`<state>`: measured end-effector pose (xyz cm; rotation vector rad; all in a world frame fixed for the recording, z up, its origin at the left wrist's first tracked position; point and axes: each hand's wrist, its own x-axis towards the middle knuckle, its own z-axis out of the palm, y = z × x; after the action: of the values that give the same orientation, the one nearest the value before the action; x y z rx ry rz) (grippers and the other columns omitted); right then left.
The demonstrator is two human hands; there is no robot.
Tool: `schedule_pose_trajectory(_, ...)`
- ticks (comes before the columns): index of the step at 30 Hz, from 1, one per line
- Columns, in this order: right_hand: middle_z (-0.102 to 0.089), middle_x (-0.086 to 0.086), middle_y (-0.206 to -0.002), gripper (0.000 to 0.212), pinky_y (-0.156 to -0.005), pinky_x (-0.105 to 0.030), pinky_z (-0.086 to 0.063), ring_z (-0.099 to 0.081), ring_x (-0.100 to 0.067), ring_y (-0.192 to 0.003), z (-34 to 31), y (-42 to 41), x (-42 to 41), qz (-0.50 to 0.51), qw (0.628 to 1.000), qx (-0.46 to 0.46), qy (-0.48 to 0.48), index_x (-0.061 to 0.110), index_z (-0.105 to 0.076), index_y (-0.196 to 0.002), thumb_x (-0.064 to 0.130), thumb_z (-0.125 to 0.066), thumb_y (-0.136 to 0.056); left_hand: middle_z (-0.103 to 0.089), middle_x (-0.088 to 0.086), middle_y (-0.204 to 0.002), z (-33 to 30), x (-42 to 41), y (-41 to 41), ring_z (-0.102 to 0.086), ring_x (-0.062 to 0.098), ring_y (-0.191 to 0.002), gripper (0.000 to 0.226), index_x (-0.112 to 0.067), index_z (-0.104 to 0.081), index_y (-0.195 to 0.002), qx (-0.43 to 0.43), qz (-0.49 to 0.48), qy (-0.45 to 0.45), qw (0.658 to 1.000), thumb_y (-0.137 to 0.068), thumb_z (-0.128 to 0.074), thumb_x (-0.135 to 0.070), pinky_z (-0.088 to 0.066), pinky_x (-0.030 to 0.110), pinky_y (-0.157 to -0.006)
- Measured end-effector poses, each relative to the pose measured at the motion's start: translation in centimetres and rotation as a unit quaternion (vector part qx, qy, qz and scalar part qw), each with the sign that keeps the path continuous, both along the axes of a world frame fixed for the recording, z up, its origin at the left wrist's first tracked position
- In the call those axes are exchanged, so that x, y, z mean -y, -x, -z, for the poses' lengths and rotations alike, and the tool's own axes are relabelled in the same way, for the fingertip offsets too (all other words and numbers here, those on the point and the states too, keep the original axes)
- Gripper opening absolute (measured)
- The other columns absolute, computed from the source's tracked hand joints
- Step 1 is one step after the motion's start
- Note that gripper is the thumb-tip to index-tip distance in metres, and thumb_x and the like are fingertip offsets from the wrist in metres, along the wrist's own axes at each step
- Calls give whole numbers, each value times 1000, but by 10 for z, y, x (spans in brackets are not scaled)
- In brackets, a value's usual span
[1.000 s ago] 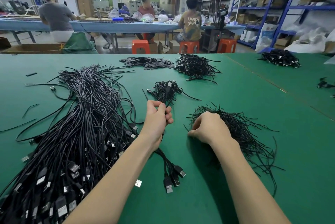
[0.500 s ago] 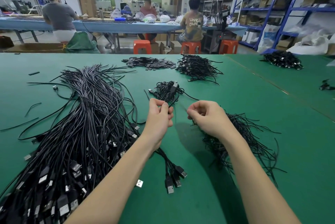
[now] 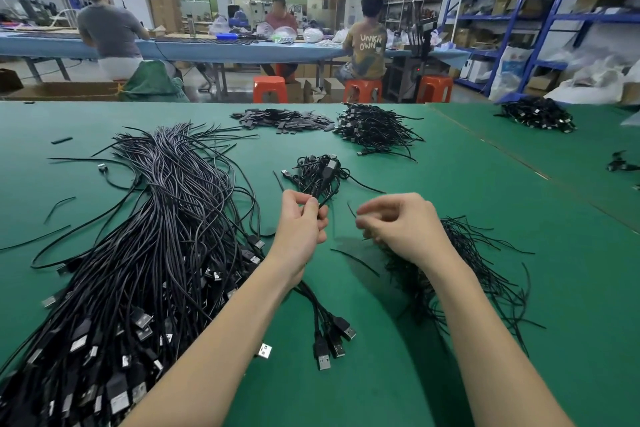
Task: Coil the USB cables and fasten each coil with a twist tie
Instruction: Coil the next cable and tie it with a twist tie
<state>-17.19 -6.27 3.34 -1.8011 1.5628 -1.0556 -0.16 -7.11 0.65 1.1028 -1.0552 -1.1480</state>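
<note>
- A person sitting at the far blue table [image 3: 207, 49] is wearing a shirt [image 3: 369, 46] reading "UNKN OWN"; no other writing is showing clearly.
- The left hand [image 3: 301, 226] is curling its fingers round a small bunch of cables [image 3: 323, 319], whose plugs are lying on the green table [image 3: 433, 163] near the forearm.
- The right hand [image 3: 401, 222] is hovering beside the left with fingers curled, pinching a thin black twist tie [image 3: 351, 209] over the pile of ties [image 3: 460, 264].
- A big heap of loose cables [image 3: 149, 236] is lying to the left.
- Tied coils [image 3: 320, 172] are sitting just beyond the hands, and more finished piles [image 3: 377, 129] are lying further back.
- Cardboard boxes are sitting on the blue shelves [image 3: 540, 11]; their contents are not showing.
</note>
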Motion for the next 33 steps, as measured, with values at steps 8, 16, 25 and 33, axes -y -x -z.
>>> schedule_pose_trajectory(8,-76,13,-74,15,-65,-15,-53,-69,0,-65,-11,-31,-10,-78,990,32,115,22,-83,-92,11,-76,-87,-46,1,-72,-3,-5,5,-41,4,-51,13,-13,-39,-94,62,19,31,997,-107,-37,-13,-34,15,-45)
schedule_pose_trajectory(16,-74,17,-68,19,-64,-8,-50,-67,4,-62,-7,-28,-6,-33,992,-27,121,26,-83,-88,12,-72,-84,-45,0,-70,-10,-8,7,-36,3,-48,19,-15,-36,-89,75,58,28,995,-108,-37,-18,-29,17,-43)
schedule_pose_trajectory(25,-77,-6,-74,9,-61,-24,-58,-71,-11,-66,-2,-34,-9,-23,966,259,-3,11,-79,-88,4,-76,-86,-52,1,-68,-9,-2,5,-41,7,-49,16,-13,-42,-90,-46,18,-24,999,-105,-41,-18,-30,17,-39)
schedule_pose_trajectory(33,-73,-14,-70,22,-58,-24,-60,-71,-16,-58,5,-50,-9,-21,751,624,-217,9,-49,-94,-7,-63,-92,-59,-5,-60,-11,-4,5,-47,4,-48,14,-10,-46,-91,-165,20,-21,986,-105,-42,-12,-32,15,-40)
